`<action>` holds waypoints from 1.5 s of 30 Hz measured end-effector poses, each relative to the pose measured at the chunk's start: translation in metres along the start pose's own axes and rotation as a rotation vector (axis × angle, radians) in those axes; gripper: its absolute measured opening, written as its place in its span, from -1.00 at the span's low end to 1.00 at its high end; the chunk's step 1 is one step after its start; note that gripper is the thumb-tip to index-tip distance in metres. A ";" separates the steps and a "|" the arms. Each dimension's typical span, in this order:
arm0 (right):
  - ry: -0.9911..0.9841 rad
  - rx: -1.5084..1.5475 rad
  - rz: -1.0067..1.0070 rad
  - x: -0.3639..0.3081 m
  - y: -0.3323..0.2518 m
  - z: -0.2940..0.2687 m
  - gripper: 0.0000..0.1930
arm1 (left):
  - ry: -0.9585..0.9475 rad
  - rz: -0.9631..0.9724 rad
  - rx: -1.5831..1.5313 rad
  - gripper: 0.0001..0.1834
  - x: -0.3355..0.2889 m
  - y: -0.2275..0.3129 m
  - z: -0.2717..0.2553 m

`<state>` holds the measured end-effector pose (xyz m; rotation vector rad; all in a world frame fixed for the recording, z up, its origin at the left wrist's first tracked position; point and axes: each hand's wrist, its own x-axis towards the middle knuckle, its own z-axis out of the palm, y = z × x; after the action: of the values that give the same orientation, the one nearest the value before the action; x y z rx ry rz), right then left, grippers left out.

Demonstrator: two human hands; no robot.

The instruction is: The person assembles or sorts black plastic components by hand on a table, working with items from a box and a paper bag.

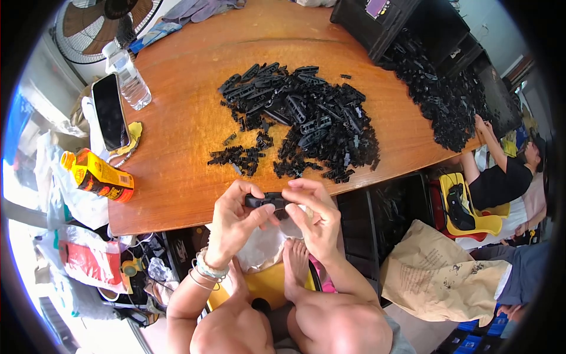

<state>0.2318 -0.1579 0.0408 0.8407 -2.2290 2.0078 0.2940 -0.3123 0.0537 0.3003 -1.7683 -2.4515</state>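
Just off the near edge of the table, a small black plastic part (263, 200) is held between both hands. My left hand (236, 215) has its thumb and fingers closed round the part's left end. My right hand (313, 215) pinches at its right end, the fingertips close together; whether they hold a second small piece I cannot make out. Beyond the hands lies a heap of black plastic parts (306, 112), long ribbed ones mixed with many small ones. A smaller group of little black pieces (239, 158) lies at the heap's left front.
On the wooden table (183, 106), a phone (110, 112), a clear water bottle (131, 79) and a yellow-and-black bottle (100, 176) stand at left. A second black heap (436, 100) spills from dark bins at right, where a co-worker (501, 177) sits. A brown paper bag (436, 271) is at lower right.
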 end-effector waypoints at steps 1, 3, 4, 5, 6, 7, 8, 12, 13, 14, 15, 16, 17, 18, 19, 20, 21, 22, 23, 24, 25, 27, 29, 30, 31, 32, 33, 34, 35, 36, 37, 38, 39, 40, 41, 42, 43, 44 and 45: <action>0.036 0.018 0.032 0.000 0.002 0.004 -0.77 | -0.008 0.002 0.000 -0.79 -0.001 -0.001 0.002; -0.126 0.083 0.342 -0.008 0.005 -0.002 -0.74 | 0.028 0.020 0.109 -0.79 -0.002 -0.001 0.005; -0.120 0.083 0.339 -0.009 0.008 -0.002 -0.74 | 0.008 -0.015 0.085 -0.80 -0.002 -0.002 0.004; -0.105 0.105 0.294 -0.010 0.011 -0.003 -0.74 | 0.002 -0.013 0.088 -0.80 -0.002 -0.003 0.005; -0.091 0.127 0.250 -0.011 0.013 -0.004 -0.74 | -0.007 -0.018 0.061 -0.78 -0.002 -0.005 0.006; -0.085 0.128 0.249 -0.011 0.013 -0.005 -0.74 | -0.015 -0.025 0.034 -0.75 0.000 -0.007 0.006; -0.083 0.174 0.280 -0.011 0.013 -0.007 -0.74 | -0.022 -0.025 0.036 -0.75 0.004 -0.004 0.004; -0.365 0.211 0.464 -0.016 0.032 -0.030 -0.72 | 0.006 0.365 0.917 -0.62 0.054 0.010 -0.006; -0.465 0.109 0.520 -0.014 0.026 -0.030 -0.71 | 0.076 0.419 0.943 -0.61 0.079 0.004 -0.009; -0.434 0.186 0.466 -0.017 0.022 -0.026 -0.72 | 0.079 0.464 0.993 -0.62 0.097 0.013 -0.002; -0.409 0.264 0.408 -0.019 0.019 -0.019 -0.74 | 0.093 0.653 1.157 -0.59 0.118 0.014 -0.003; -0.411 0.339 0.400 -0.019 0.022 -0.018 -0.76 | 0.112 0.847 1.319 -0.54 0.140 0.008 -0.008; -0.408 0.332 0.403 -0.017 0.026 -0.023 -0.76 | 0.036 0.821 1.358 -0.50 0.162 0.000 -0.015; -0.222 0.133 0.272 -0.013 0.027 -0.029 -0.78 | -0.006 0.781 1.422 -0.55 0.176 -0.004 -0.018; -0.036 -0.066 0.139 -0.008 0.032 -0.036 -0.79 | -0.051 0.741 1.485 -0.61 0.186 -0.008 -0.021; 0.125 -0.309 -0.011 -0.002 0.040 -0.047 -0.79 | -0.058 0.743 1.478 -0.61 0.192 -0.007 -0.021; 0.283 -0.549 -0.164 0.003 0.049 -0.058 -0.78 | -0.051 0.764 1.469 -0.65 0.196 -0.006 -0.023; 0.317 -0.612 -0.131 0.005 0.056 -0.067 -0.77 | -0.046 0.780 1.458 -0.69 0.195 -0.004 -0.020; 0.348 -0.671 -0.099 0.006 0.060 -0.075 -0.77 | -0.050 0.775 1.457 -0.69 0.191 -0.003 -0.018; 0.310 -0.724 -0.125 0.007 0.063 -0.080 -0.77 | 0.045 0.786 1.331 -0.74 0.183 -0.001 -0.019; 0.309 -0.723 -0.118 0.006 0.068 -0.080 -0.77 | 0.136 0.795 1.204 -0.78 0.175 0.000 -0.018; 0.279 -0.764 -0.180 0.005 0.076 -0.081 -0.79 | 0.262 0.594 1.125 -0.82 0.156 0.005 -0.014; 0.275 -0.753 -0.217 0.003 0.078 -0.076 -0.80 | 0.296 0.277 0.795 -0.82 0.140 0.009 -0.018; 0.272 -0.750 -0.258 0.002 0.079 -0.074 -0.80 | 0.296 0.274 0.800 -0.82 0.137 0.007 -0.020; 0.269 -0.739 -0.258 0.001 0.080 -0.071 -0.80 | 0.317 0.220 0.637 -0.80 0.133 0.005 -0.025; 0.289 -0.701 -0.276 0.001 0.081 -0.069 -0.80 | 0.335 0.167 0.472 -0.79 0.129 0.005 -0.029; 0.309 -0.664 -0.294 0.001 0.081 -0.067 -0.79 | 0.342 0.167 0.478 -0.79 0.125 0.005 -0.032; 0.302 -0.691 -0.332 0.001 0.082 -0.068 -0.78 | 0.323 0.207 0.420 -0.79 0.123 0.004 -0.034; 0.301 -0.691 -0.332 0.001 0.081 -0.066 -0.78 | 0.303 0.247 0.360 -0.78 0.120 0.004 -0.035; 0.293 -0.658 -0.349 -0.001 0.080 -0.065 -0.78 | 0.304 0.247 0.360 -0.78 0.114 0.004 -0.034; 0.283 -0.625 -0.366 -0.002 0.078 -0.064 -0.78 | 0.238 0.222 0.268 -0.78 0.103 0.007 -0.030; 0.280 -0.627 -0.364 -0.004 0.076 -0.063 -0.78 | 0.172 0.193 0.173 -0.77 0.093 0.006 -0.025; 0.298 -0.552 -0.347 -0.004 0.072 -0.060 -0.79 | 0.174 0.191 0.170 -0.77 0.083 0.004 -0.020; 0.314 -0.463 -0.336 -0.003 0.064 -0.055 -0.80 | 0.106 0.148 0.129 -0.75 0.069 0.007 -0.016; 0.309 -0.460 -0.335 -0.003 0.056 -0.051 -0.80 | 0.034 0.098 0.081 -0.73 0.058 0.007 -0.011; 0.305 -0.319 -0.250 -0.002 0.047 -0.047 -0.81 | 0.016 0.083 0.080 -0.72 0.051 0.007 -0.006; 0.300 -0.173 -0.166 -0.001 0.037 -0.041 -0.81 | 0.000 0.071 0.082 -0.71 0.044 0.008 -0.004; 0.259 -0.066 -0.118 0.001 0.026 -0.036 -0.80 | -0.046 0.045 0.067 -0.71 0.038 0.008 -0.004; 0.217 -0.028 -0.083 0.003 0.016 -0.031 -0.80 | -0.057 0.027 0.090 -0.73 0.033 0.010 -0.003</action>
<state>0.2128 -0.1295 0.0324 0.6651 -2.0646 1.9243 0.2620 -0.3243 0.0587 0.2145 -1.8964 -2.3896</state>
